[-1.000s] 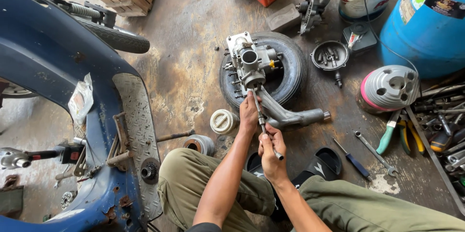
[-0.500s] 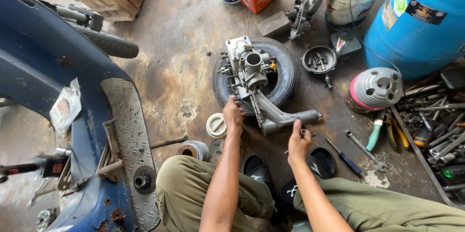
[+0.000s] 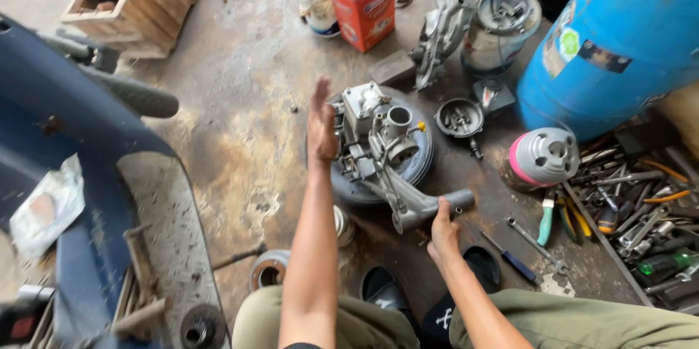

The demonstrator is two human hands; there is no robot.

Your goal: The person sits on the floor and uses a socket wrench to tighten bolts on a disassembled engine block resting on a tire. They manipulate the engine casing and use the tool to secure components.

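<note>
On the oily workshop floor (image 3: 240, 94), my engine (image 3: 378, 141) lies on a small tyre (image 3: 422, 159), between the blue scooter (image 3: 73, 174) and the blue drum (image 3: 626, 36); my left hand (image 3: 321, 124) is open, fingers straight, flat against its left side, gripping nothing; my right hand (image 3: 443, 231) pinches the grey arm (image 3: 429, 203) near its tube end; cast metal, surely heavy, rigid and greasy; the arm and the casing's solid edges look like the safest holds, not the carburettor or thin fittings.
</note>
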